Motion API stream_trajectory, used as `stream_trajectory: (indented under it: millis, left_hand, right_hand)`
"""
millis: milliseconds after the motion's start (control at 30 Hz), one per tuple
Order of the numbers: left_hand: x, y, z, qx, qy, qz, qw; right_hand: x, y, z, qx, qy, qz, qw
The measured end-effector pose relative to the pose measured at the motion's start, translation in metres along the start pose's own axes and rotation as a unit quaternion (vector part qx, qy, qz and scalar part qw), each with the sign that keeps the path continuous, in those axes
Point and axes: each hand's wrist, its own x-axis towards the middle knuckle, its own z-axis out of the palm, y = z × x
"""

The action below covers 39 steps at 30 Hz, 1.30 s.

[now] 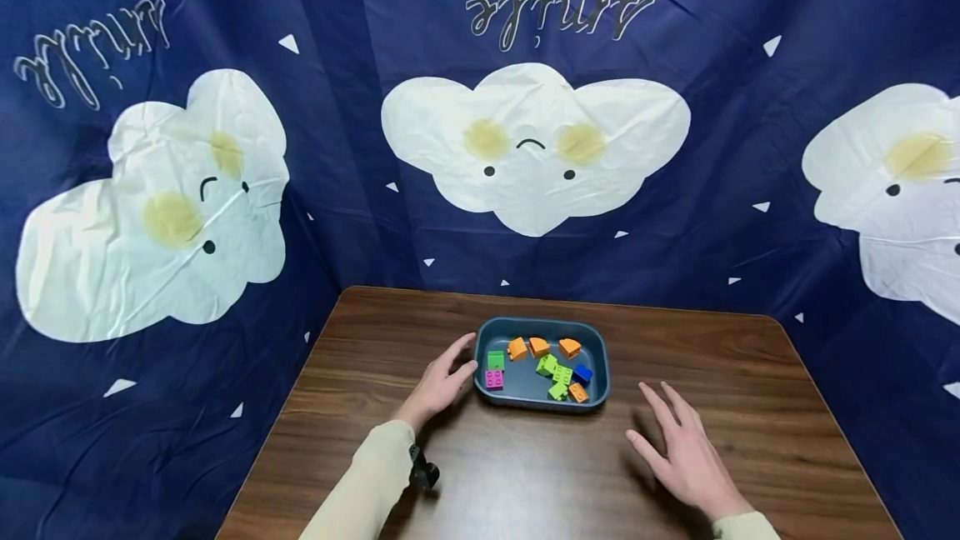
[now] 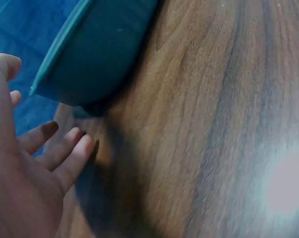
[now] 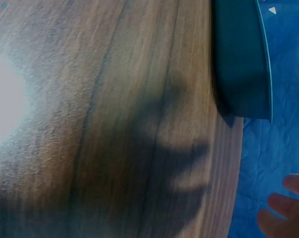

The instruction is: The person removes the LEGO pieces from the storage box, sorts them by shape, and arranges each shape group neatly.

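Note:
A dark blue-green tray (image 1: pixel 521 393) stands on the table with toy building blocks in it. At its left end are a green block (image 1: pixel 496 360) and a magenta block (image 1: pixel 493 380). Several orange blocks (image 1: pixel 569 348), lime-green blocks (image 1: pixel 546 365) and a blue block (image 1: pixel 582 373) lie loosely towards the middle and right. My left hand (image 1: pixel 437 386) is beside the tray's left end, fingertips close to the rim and fingers spread in the left wrist view. To the right of the tray, apart from it, my right hand (image 1: pixel 686 452) hovers with extended fingers, holding nothing.
The brown wooden table (image 1: pixel 540 473) has its back edge just behind the tray. A dark blue curtain (image 1: pixel 337 107) with white clouds surrounds the back and sides. A black device (image 1: pixel 423 472) is strapped at the left wrist.

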Motion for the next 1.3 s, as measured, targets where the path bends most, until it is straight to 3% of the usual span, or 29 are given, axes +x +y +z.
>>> stream_trajectory:
  millis: [167,367,700,900,1067,1200,1300]
  left_hand:
    - [0.003,-0.008,0.010,-0.084,0.009,-0.033,0.9959]
    - [0.003,-0.012,0.012,-0.130,0.005,-0.045,0.9904]
    - [0.000,-0.013,0.013,-0.147,0.007,-0.050,0.9878]
    - [-0.004,-0.003,0.013,-0.146,0.016,-0.054,0.9877]
    - [-0.003,-0.010,0.018,-0.144,0.008,-0.044,0.9886]
    - [0.001,-0.019,0.019,-0.140,-0.011,-0.033,0.9896]
    - [0.000,-0.018,0.020,-0.135,-0.017,-0.029,0.9903]
  right_hand:
    - [0.004,-0.003,0.000,0.007,0.009,-0.023,0.9997]
    - [0.017,-0.010,0.000,0.008,0.018,-0.045,0.9988]
    - [0.057,-0.032,0.003,0.020,-0.003,-0.085,0.9962]
    - [0.085,-0.043,0.008,0.017,-0.051,-0.104,0.9932]
    - [0.105,-0.052,0.017,-0.040,-0.086,-0.126,0.9875]
    - [0.120,-0.056,0.022,-0.117,-0.089,-0.152,0.9774]
    - [0.129,-0.058,0.025,-0.151,-0.116,-0.151,0.9701]
